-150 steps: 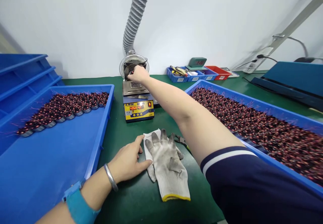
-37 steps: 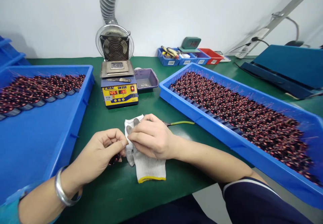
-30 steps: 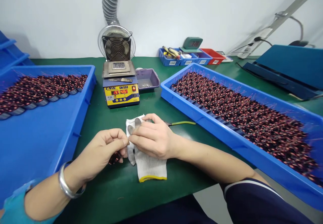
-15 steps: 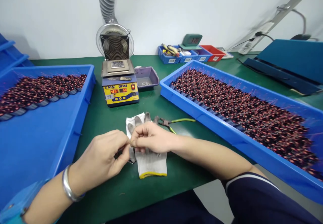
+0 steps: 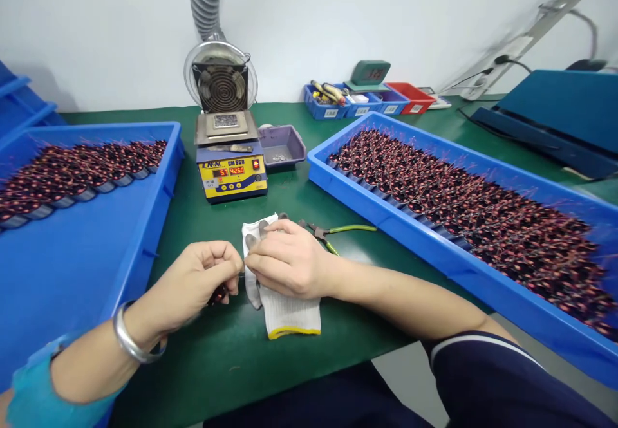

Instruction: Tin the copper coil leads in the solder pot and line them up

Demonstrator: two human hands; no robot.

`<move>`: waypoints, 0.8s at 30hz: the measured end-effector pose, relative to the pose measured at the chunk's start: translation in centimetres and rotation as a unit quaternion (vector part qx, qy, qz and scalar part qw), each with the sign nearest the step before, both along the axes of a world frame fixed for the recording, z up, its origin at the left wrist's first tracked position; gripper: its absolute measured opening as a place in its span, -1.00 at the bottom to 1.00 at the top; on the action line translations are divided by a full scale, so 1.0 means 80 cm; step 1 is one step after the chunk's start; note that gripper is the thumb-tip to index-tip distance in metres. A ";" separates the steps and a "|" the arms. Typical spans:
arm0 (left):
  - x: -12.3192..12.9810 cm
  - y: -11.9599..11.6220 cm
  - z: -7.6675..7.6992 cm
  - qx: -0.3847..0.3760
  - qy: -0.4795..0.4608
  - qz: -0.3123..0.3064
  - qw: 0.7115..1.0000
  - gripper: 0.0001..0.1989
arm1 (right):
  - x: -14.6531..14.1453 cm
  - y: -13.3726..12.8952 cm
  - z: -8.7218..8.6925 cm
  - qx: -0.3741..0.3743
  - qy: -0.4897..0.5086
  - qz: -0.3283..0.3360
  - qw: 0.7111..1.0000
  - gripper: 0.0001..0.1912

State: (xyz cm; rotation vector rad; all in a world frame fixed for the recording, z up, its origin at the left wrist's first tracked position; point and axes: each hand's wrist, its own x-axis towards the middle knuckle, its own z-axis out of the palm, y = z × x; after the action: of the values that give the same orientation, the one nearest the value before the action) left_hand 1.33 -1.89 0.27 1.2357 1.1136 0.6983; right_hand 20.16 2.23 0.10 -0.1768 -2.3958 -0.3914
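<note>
left hand (image 5: 190,280): curled around a small dark part (image 5: 219,293), beside the gloves (image 5: 292,315).
right hand (image 5: 290,260): fingertips pinched together above the gloves; i cannot tell on what.
left tray (image 5: 140,248): rear filled with wired parts, front bare.
right tray (image 5: 415,238): mostly filled.
progress: one part in hand; i cannot tell which tray holds finished parts.

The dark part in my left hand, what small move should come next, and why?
Perhaps ease the right hand slightly back from the left hand: their fingertips nearly meet, hiding anything pinched there, and the left fingers cover most of the dark part.
</note>
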 end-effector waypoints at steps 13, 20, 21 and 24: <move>0.000 -0.015 -0.001 0.443 0.254 -0.040 0.859 -0.79 | -0.010 -0.014 0.005 -0.825 0.022 -0.018 0.564 -0.84; -0.002 -0.005 -0.002 0.007 0.014 0.015 1.000 -0.74 | -0.001 -0.001 -0.004 -0.170 0.041 0.008 0.985 -0.85; -0.002 -0.004 -0.001 -0.005 0.003 0.022 1.000 -0.75 | -0.001 0.000 -0.005 -0.099 0.036 0.007 0.994 -0.87; 0.000 -0.003 0.002 -0.025 -0.008 0.033 0.999 -0.76 | -0.001 0.001 -0.007 -0.014 0.025 -0.011 1.000 -0.88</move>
State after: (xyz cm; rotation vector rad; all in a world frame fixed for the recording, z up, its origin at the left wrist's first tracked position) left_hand 1.35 -2.15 0.46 1.1529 1.1573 0.7244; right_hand 20.07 2.34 -0.49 -0.2229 -2.3526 -0.3606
